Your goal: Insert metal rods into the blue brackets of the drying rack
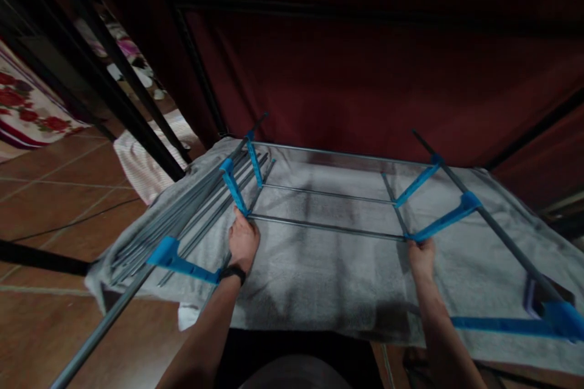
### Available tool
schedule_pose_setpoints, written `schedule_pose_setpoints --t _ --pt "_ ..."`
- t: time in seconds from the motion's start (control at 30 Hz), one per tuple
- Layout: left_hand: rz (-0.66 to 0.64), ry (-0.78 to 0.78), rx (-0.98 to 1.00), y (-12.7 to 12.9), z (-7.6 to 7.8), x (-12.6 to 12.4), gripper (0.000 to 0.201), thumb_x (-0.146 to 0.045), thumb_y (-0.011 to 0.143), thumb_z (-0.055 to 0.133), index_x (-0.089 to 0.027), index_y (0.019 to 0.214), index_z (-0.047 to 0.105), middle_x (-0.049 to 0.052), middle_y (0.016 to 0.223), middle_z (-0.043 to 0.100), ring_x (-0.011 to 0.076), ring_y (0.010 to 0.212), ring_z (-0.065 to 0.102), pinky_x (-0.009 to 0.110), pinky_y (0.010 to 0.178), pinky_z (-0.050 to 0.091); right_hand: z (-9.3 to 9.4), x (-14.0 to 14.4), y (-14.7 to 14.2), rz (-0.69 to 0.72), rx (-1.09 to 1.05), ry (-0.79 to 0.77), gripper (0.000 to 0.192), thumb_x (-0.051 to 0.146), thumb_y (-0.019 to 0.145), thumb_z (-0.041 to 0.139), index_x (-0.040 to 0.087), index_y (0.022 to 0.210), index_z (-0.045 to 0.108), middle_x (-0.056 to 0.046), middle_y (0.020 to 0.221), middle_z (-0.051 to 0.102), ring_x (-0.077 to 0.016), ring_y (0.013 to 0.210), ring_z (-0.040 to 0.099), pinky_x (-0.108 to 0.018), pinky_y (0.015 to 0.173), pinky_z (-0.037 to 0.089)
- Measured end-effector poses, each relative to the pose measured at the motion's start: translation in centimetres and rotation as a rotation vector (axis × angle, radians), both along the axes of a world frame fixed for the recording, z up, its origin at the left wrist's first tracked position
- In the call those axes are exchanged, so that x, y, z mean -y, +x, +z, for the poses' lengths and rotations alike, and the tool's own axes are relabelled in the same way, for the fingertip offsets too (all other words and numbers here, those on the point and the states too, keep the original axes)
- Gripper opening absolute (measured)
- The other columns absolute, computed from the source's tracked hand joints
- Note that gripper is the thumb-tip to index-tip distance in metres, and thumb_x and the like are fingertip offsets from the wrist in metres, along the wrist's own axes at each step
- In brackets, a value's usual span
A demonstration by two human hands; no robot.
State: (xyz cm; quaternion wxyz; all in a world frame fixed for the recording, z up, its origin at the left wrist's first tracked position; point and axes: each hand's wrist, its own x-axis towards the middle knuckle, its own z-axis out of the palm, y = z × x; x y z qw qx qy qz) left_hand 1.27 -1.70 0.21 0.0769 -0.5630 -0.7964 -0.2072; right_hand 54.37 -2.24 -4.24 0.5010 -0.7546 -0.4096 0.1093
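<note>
Hands (243, 242) on grey rack (326, 228), blue joints (233, 185)

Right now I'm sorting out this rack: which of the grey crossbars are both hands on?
The nearest crossbar: the left hand and right hand meet its two ends, while the farther crossbars lie untouched.

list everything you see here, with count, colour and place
rack frame: one, grey rods with blue joints, lying on the cloth
loose rods: a bundle, grey, left side of the cloth
cloth: one, grey, spread under the frame
fabric wall: one, dark red, behind
black poles: several, upper left
floor tiles: brown, left
floral cloth: one, red and white, far left
wristband: one, black, left wrist
left hand: one, gripping the front rod's left end
right hand: one, gripping the front rod's right end
</note>
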Motion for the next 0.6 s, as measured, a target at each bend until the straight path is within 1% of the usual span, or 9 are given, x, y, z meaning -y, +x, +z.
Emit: schedule_pose_setpoints --t 0.07,0.2,0.33,0.47,0.6 --pt "-0.002 -0.004 -0.038 -0.11 -0.36 -0.06 0.073 -0.022 0.094 0.038 0.009 0.155 0.012 0.031 0.127 0.064 0.0346 0.116 0.066 0.046 0.100 0.051 -0.33 -0.93 0.22 -0.023 -0.102 -0.021 0.034 0.048 0.069 0.059 0.018 0.087 0.059 -0.002 0.073 0.059 -0.0209 0.070 0.054 -0.038 0.071 0.047" --pt "0.001 -0.003 -0.088 -0.07 -0.72 -0.09 0.074 -0.022 0.095 0.038 0.012 0.154 0.011 0.033 0.130 0.062 0.0350 0.116 0.066 0.046 0.099 0.051 -0.88 -1.46 0.41 -0.031 -0.217 0.027 0.035 0.044 0.065 0.061 0.019 0.090 0.063 -0.003 0.078 0.062 -0.0217 0.077 0.056 -0.041 0.080 0.047" --pt "-0.012 -0.002 -0.112 -0.05 -0.80 -0.01 0.072 -0.021 0.096 0.037 0.014 0.154 0.012 0.033 0.131 0.062 0.0346 0.118 0.065 0.045 0.101 0.051 -1.05 -1.11 0.31 -0.029 -0.201 0.017 0.035 0.042 0.065 0.060 0.019 0.091 0.064 -0.003 0.079 0.063 -0.0224 0.079 0.057 -0.042 0.083 0.047" --pt "-0.017 -0.006 -0.105 -0.07 -0.84 0.07 0.072 -0.021 0.095 0.037 0.014 0.154 0.013 0.033 0.128 0.063 0.0346 0.117 0.065 0.045 0.100 0.051 -0.71 -0.88 -0.21 -0.066 -0.180 0.025 0.034 0.041 0.066 0.058 0.020 0.092 0.064 -0.003 0.081 0.063 -0.0235 0.083 0.058 -0.042 0.086 0.048" --pt "-0.022 0.000 -0.083 -0.07 -0.82 0.21 0.073 -0.020 0.095 0.039 0.013 0.154 0.014 0.032 0.126 0.064 0.0340 0.116 0.065 0.044 0.101 0.051 -0.38 -0.86 -0.55 -0.080 -0.182 0.024 0.032 0.039 0.067 0.058 0.020 0.092 0.064 -0.002 0.081 0.061 -0.0230 0.081 0.057 -0.042 0.086 0.048"
